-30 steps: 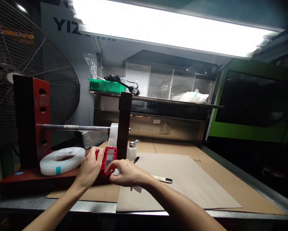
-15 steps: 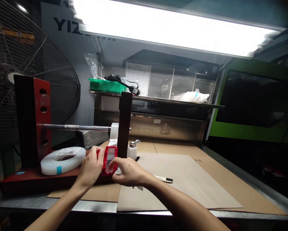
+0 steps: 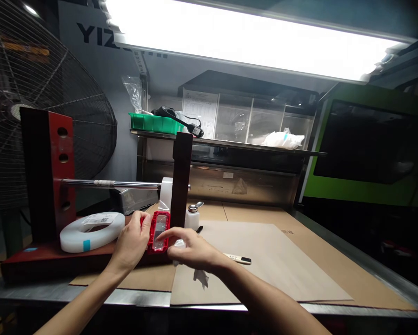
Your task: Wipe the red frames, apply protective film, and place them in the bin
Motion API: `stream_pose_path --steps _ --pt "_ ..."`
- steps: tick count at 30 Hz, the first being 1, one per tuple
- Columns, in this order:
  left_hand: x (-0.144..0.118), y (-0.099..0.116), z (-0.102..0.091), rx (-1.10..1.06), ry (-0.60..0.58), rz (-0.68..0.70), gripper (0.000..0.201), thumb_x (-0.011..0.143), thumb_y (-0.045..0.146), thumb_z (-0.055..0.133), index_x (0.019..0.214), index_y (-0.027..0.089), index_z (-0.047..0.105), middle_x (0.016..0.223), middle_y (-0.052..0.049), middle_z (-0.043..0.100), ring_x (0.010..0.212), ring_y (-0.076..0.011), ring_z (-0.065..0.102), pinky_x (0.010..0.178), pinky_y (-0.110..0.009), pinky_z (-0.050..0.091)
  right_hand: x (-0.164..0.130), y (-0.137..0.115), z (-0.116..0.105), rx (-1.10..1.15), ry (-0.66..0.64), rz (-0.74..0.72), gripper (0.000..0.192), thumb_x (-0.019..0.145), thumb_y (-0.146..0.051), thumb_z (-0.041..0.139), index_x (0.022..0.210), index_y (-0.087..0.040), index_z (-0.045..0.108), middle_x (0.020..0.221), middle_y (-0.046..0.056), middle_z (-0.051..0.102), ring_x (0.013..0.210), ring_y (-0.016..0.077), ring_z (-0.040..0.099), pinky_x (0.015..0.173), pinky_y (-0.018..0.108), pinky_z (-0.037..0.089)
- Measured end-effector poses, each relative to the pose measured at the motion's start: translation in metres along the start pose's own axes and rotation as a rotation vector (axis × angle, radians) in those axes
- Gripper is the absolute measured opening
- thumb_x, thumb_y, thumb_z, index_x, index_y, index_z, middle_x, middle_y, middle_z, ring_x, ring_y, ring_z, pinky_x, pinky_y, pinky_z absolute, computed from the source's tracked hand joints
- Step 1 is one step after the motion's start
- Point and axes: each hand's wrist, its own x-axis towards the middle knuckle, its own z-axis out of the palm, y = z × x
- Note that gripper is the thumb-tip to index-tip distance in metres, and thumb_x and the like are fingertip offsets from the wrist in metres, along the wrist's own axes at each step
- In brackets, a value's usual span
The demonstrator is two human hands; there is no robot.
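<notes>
Left hand [image 3: 132, 242] grips the left edge of a small red frame [image 3: 158, 232] with a clear window, thumb and fingers clamped on it, holding it upright over the front of the desk [image 3: 299, 265]. Right hand [image 3: 191, 249] has its index finger stretched onto the clear window of the frame; other fingers curl around a white wipe [image 3: 199, 275], crumpled, with a tail hanging below the palm. Frame sits just in front of the dark post of a red tape stand [image 3: 48, 177]. White tape roll [image 3: 92, 231] lies flat on the stand's base, left of the left hand. Small white dispenser bottle [image 3: 192, 218] stands just behind the right hand, near the post. Marker pen [image 3: 237, 259] lies on the cardboard sheet [image 3: 275, 260], right of the right wrist. Green bin [image 3: 151, 123] on the back shelf.
</notes>
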Motion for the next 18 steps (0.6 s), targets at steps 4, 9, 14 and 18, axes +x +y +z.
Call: stream_pose_path --steps 4,9,14,18 --pt "0.002 -0.005 -0.002 -0.029 -0.048 0.010 0.030 0.082 0.051 0.033 0.081 0.026 0.047 0.074 -0.003 0.064 0.072 -0.0258 0.060 0.067 -0.035 0.045 -0.011 0.032 -0.026 -0.504 0.135 0.088 0.027 0.090 -0.029 0.042 0.099 -0.019 0.066 0.091 0.003 0.069 0.078 0.0131 0.062 0.070 0.022 0.045" --pt "0.004 -0.009 -0.003 -0.041 -0.057 -0.003 0.033 0.083 0.054 0.029 0.080 0.026 0.047 0.073 -0.002 0.063 0.073 -0.0257 0.059 0.069 -0.035 0.044 -0.038 0.088 -0.067 -0.786 0.108 0.304 0.024 0.082 -0.027 0.053 0.079 -0.011 0.071 0.086 0.018 0.069 0.085 0.0281 0.063 0.071 0.033 0.042" --pt "0.005 -0.004 0.000 -0.018 -0.059 -0.072 0.038 0.073 0.063 0.049 0.078 0.025 0.049 0.067 -0.001 0.061 0.065 -0.0247 0.058 0.061 -0.034 0.041 -0.052 0.117 -0.080 -0.816 0.016 0.402 0.025 0.068 -0.034 0.067 0.083 -0.014 0.071 0.090 0.016 0.069 0.084 0.0274 0.063 0.067 0.031 0.040" --pt "0.007 -0.002 0.002 -0.028 -0.065 -0.078 0.044 0.066 0.065 0.058 0.079 0.024 0.050 0.074 -0.003 0.063 0.068 -0.0243 0.059 0.061 -0.033 0.042 -0.052 0.116 -0.082 -0.766 0.005 0.428 0.025 0.065 -0.035 0.070 0.080 -0.015 0.070 0.084 0.012 0.069 0.081 0.0243 0.062 0.063 0.028 0.040"
